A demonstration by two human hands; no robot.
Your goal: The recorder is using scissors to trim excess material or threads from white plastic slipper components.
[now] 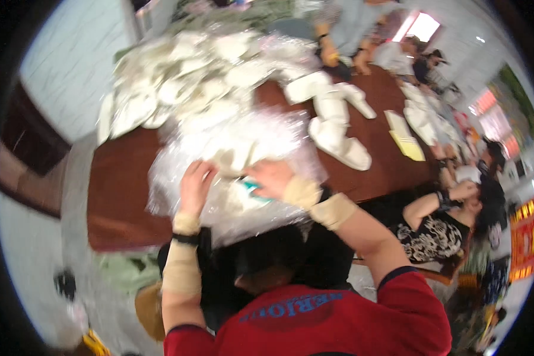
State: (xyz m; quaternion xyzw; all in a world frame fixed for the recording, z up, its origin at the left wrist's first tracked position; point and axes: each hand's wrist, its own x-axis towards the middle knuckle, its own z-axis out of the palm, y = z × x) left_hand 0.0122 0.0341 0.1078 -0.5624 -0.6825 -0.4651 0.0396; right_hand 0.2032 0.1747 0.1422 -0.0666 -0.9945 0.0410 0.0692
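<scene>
The picture is blurred. My left hand (196, 185) has its fingers curled into a heap of clear plastic bags (231, 148) holding white pieces, at the near edge of a dark red-brown table (118, 178). Close beside it, my right hand (273, 178) presses on the same heap, next to a small teal and white thing (253, 188) under its fingers. Whether that hand grips it is unclear. Both wrists wear beige wraps, the left one also a black band.
More white pieces in plastic are piled at the far left (160, 83), with stacked white ones (338, 130) and yellow sheets (408, 145) to the right. A person in a black patterned top (433, 231) sits at right. Another in light blue (350, 29) works at the far end.
</scene>
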